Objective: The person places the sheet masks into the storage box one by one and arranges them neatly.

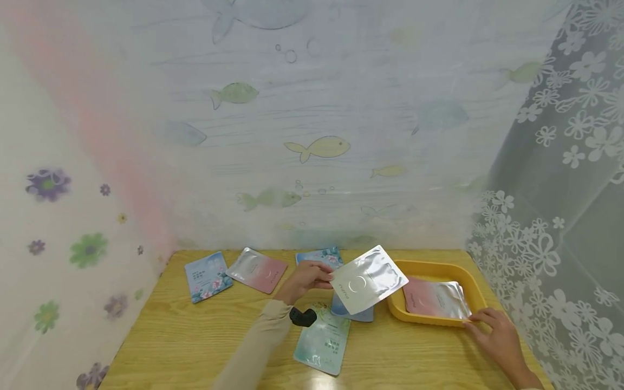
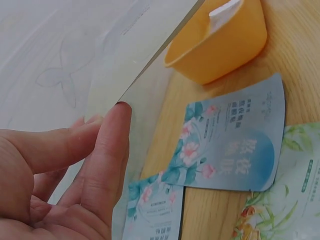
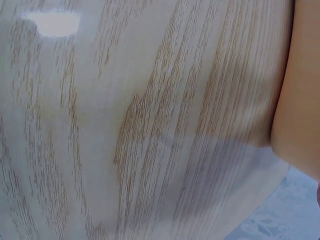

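My left hand (image 1: 308, 277) pinches the edge of a silver-white face mask packet (image 1: 369, 280) between thumb and fingers, holding it tilted above the table. In the left wrist view its pale face (image 2: 145, 45) rises from the fingertips. My right hand (image 1: 498, 337) grips the near right corner of a yellow tray (image 1: 441, 266). Inside that tray lie pink-and-silver face mask packets (image 1: 431, 298), overlapping. Below the held packet, a blue face mask packet (image 2: 232, 140) is partly covered in the head view, beside a green face mask packet (image 1: 323, 341).
Toward the table's left lie a blue floral packet (image 1: 208, 277) and a pink-and-silver packet (image 1: 258, 270), edges touching. Another blue packet (image 1: 319, 257) sits behind my left hand. The wooden table (image 1: 195, 341) meets a fish-patterned curtain (image 1: 317, 179) at the back.
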{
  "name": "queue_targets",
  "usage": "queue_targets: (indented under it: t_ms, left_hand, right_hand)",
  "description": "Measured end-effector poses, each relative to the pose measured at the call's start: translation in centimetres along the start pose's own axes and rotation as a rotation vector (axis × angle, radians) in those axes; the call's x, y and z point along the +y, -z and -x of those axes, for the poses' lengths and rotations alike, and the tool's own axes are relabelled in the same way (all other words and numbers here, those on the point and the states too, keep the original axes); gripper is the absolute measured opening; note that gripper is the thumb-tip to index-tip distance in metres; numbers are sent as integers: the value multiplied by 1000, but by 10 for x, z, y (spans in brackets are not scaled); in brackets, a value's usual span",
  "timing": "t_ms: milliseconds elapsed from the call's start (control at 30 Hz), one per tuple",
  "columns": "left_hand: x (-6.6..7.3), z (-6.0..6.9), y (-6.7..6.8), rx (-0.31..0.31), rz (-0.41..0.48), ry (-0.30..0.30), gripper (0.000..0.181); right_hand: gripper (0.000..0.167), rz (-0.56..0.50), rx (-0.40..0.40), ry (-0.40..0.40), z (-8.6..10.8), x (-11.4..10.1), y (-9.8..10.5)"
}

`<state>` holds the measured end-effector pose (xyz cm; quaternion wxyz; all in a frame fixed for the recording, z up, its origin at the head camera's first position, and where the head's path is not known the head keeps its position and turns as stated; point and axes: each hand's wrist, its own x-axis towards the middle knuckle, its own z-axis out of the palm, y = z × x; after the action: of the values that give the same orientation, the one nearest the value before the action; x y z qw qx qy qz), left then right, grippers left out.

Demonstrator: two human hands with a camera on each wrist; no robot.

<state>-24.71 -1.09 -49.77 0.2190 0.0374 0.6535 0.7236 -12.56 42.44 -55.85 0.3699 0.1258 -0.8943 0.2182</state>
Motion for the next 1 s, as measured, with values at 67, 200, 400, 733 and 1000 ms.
queue_targets:
  t_ms: [67,200,400,733,1000]
  left_hand:
    - [0,-4,-5,-10,0,-7,23]
    - [-1,-11,-13,-31,7,-3,24]
    - [3,-18,-28,-37,-32,-5,23]
    - [7,-35,-50,-35,-54,21,22]
    - [7,-50,-69,-20,-74,31,21]
  right_hand:
    - [30,-11,7,-9,1,1,1]
    - [30,-41,16,-19,2,3,1]
    - [30,-53,11,-18,4,4,0]
    - [29,-38,3,-18,2,6,-2]
    - [30,-29,4,-19,3,4,-2]
